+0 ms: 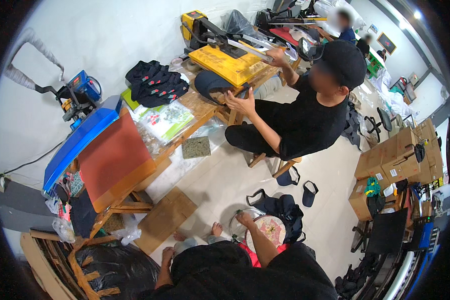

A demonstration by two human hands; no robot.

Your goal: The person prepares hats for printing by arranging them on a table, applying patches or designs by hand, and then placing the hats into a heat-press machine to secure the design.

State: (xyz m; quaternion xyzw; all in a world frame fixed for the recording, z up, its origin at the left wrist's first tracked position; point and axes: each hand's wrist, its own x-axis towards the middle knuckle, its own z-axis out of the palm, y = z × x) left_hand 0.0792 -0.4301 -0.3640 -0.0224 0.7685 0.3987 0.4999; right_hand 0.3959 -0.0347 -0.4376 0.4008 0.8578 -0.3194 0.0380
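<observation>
My right hand [245, 218] is low in front of me, fingers curled at the rim of a round, metal-edged object [235, 228]; what they grip is hidden. Beside that forearm is a round piece with a red-and-white pattern [268, 234]. My left hand [167, 256] hangs near my leg, its fingers too small to read. Dark visor caps [310, 194] and a heap of dark caps [285, 212] lie on the floor just beyond my right hand. Ahead to the left, a blue heat press [82, 142] stands over a reddish-orange pad [116, 157].
A seated co-worker [310, 115] holds the lever of a yellow heat press [232, 62], other hand by a dark cap [207, 86] under it. Dark printed pieces [157, 84] lie on the wooden bench [197, 105]. Cardboard boxes [392, 157] stack at right; a cardboard sheet [166, 220] lies left.
</observation>
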